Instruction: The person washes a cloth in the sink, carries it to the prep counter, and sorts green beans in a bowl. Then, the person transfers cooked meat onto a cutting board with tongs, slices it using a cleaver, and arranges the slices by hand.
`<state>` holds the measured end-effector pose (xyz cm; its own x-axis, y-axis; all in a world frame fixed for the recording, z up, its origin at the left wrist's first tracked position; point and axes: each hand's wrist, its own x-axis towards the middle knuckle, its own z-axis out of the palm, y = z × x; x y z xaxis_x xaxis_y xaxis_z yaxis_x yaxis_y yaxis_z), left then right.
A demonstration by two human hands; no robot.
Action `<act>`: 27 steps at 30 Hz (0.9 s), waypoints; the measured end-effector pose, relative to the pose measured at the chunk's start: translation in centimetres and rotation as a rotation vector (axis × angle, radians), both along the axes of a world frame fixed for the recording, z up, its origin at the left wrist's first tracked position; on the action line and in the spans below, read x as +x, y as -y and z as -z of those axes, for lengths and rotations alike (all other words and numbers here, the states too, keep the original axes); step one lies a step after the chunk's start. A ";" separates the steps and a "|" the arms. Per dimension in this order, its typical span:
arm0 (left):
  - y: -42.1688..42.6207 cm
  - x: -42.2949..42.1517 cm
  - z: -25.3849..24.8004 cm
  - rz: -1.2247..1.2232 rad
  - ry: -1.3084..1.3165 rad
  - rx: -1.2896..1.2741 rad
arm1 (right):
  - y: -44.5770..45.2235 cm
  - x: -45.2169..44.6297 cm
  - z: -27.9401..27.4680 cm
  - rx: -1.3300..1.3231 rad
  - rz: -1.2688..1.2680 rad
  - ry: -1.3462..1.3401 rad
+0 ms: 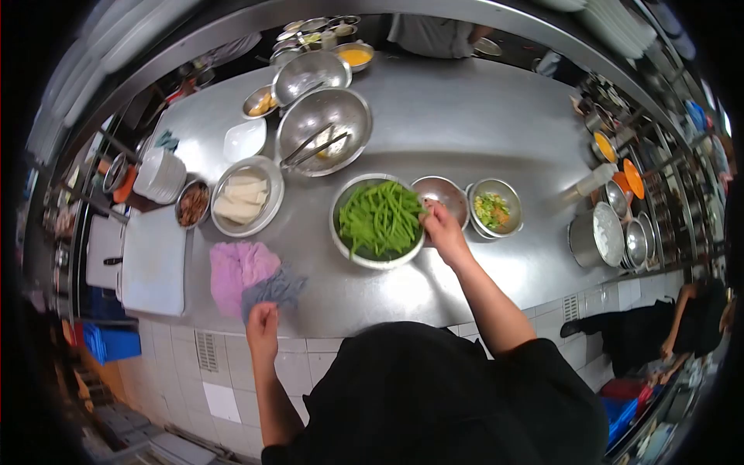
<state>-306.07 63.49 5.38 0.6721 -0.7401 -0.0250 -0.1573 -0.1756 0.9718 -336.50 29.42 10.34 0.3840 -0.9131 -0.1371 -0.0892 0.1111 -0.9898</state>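
While the right hand (pixel 442 230) gripped the bowl (pixel 377 264), greens (pixel 380 219) took centre stage

And what a heap it was, long green pieces piled right inside that bowl, mid-counter (pixel 473 139), near the front edge! The right hand had hold of the rim on the right, fingers closed there. Over on the left flank, the left hand (pixel 263 319) had its fingers curled at the near edge of a grey cloth (pixel 280 288); whether they pinched it, one could not tell. A crumpled pink cloth (pixel 236 273) lay touching the grey. Just beside the greens, past the right hand, sat a small bowl (pixel 444 190), then a strainer (pixel 511 221) with chopped vegetables (pixel 490 209). Farther up the left, a dish (pixel 278 194) held pale slabs (pixel 242 200), and beyond it tongs (pixel 314 149) rested in a big bowl (pixel 353 116).
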 end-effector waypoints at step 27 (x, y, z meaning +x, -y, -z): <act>-3.9 -9.1 2.8 -0.088 -0.261 0.265 | 34.8 5.5 3.9 0.191 0.377 0.116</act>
